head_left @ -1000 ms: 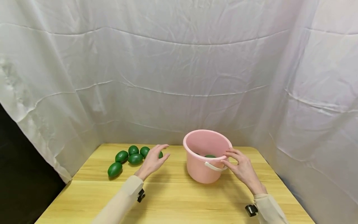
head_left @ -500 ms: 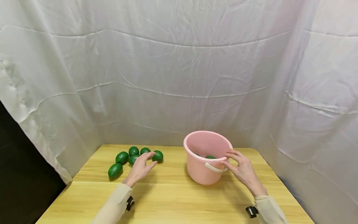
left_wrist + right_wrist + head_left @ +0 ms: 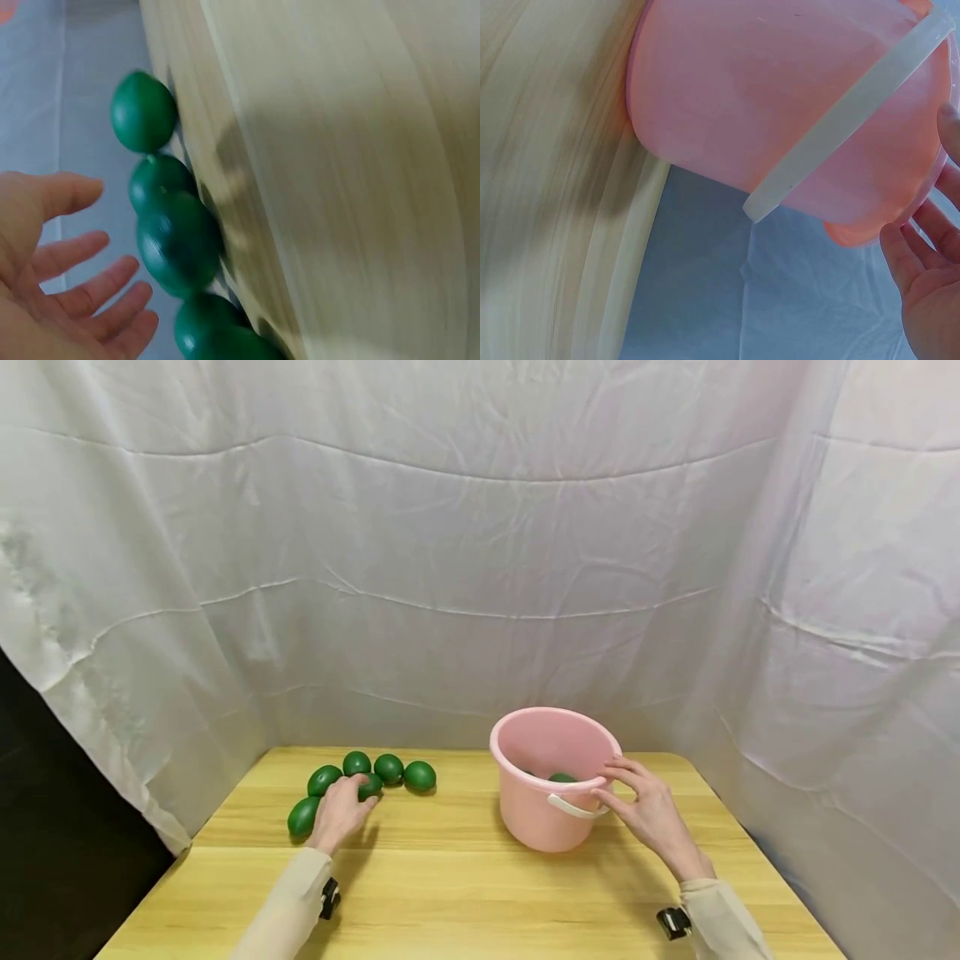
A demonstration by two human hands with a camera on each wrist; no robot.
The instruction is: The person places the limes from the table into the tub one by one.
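In the head view, several dark green limes (image 3: 420, 777) lie in a loose cluster at the table's back left. My left hand (image 3: 341, 814) reaches over the cluster, fingers near a middle lime (image 3: 370, 787). The left wrist view shows this hand (image 3: 71, 285) with fingers spread and nothing held, a gap separating it from the limes (image 3: 180, 244). A pink bucket (image 3: 547, 818) with a white handle (image 3: 573, 807) stands to the right, with limes (image 3: 562, 777) partly visible inside. My right hand (image 3: 652, 810) grips its right rim, fingers over the edge and thumb outside.
The pale wooden table (image 3: 480, 902) carries everything. White cloth (image 3: 420, 568) hangs behind it and on both sides. A dark area (image 3: 60, 835) shows beyond the cloth at the lower left. Small black devices (image 3: 673, 922) are strapped at the wrists.
My left hand has moved left and down, away from the rightmost lime and over the middle of the cluster. The right hand and the bucket have stayed in place.
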